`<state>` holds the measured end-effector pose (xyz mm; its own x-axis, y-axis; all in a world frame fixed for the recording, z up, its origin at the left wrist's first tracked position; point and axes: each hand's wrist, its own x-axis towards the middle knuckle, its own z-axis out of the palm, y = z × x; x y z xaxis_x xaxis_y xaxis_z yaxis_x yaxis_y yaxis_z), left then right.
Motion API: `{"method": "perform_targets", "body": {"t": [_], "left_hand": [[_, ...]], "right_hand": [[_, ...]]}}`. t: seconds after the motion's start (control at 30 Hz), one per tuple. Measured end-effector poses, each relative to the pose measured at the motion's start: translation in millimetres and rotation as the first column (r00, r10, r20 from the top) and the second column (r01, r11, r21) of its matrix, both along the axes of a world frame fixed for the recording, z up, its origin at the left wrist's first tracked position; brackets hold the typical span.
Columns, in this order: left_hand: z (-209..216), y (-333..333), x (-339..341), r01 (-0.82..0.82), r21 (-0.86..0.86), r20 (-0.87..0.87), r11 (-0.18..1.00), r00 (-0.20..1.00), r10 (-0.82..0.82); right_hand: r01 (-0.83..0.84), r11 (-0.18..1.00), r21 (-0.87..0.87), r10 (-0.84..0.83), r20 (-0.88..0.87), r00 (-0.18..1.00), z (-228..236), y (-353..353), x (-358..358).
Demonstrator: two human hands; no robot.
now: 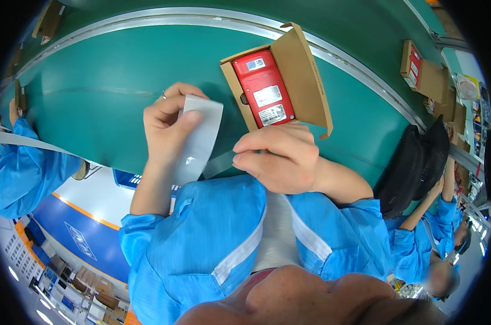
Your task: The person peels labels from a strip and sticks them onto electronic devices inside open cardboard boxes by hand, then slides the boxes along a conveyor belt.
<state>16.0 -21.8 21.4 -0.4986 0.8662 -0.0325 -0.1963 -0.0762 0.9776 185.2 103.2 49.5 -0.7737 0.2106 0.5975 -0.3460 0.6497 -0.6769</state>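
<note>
Green tabletop (110, 70): open box (304, 81) near far edge, co-worker (23, 168) leftward. Left fingers (188, 122) pinch pale sheet (205, 132), right fingers (251, 161) clear film (219, 164).

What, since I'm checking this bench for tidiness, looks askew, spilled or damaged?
Only mildly odd: the open cardboard box sits at an angle to the metal rail. Nothing looks spilled or damaged; the red device lies neatly inside, and the pale sheet in the left hand curves.

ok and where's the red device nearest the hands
In the head view, the flat red device with white labels lies above and slightly right of centre, inside the open brown cardboard box on the green tabletop, beyond the right hand.
</note>
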Motion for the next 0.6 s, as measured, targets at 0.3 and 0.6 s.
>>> {"method": "perform_targets", "body": {"t": [0.3,0.6], "left_hand": [[-24,20,41,0.142,-0.09,-0.984,0.986,0.138,-0.109],[-40,18,40,0.113,-0.033,-0.991,0.993,0.128,-0.047]], "right_hand": [[0.292,0.956,-0.012,-0.23,0.588,0.776,-10,65,-10],[0.207,0.962,0.18,-0.273,0.692,0.669,-20,74,-23]]}}
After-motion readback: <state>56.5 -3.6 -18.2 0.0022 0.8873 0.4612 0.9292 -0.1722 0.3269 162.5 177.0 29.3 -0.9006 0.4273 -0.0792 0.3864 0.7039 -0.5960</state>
